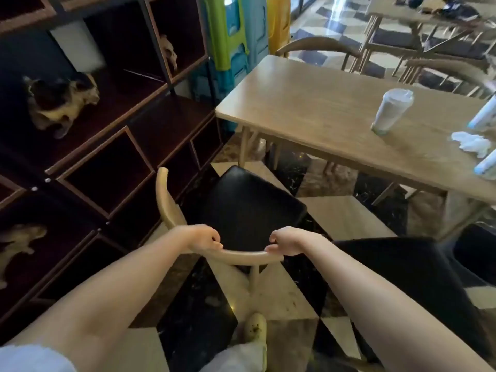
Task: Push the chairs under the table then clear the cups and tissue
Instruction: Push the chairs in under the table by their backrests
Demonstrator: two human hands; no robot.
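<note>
A wooden chair (252,210) with a black seat stands in front of me, pulled out from the light wooden table (308,108). My left hand (204,238) and my right hand (287,241) both grip its curved back rail. On the table's right part stand a lidded plastic cup (391,111), two more cups cut off at the right edge, the farther cup (484,114) and the nearer cup (487,163), and between them lies a crumpled white tissue (472,143). A second black-seated chair (413,275) sits under my right forearm.
A dark cubby shelf (107,146) with animal figures fills the left side, close to the chair. Coloured plastic stools (241,36) are stacked behind the table. More chairs (319,49) and another table (402,12) stand at the back. My shoe (256,328) is on the chequered floor.
</note>
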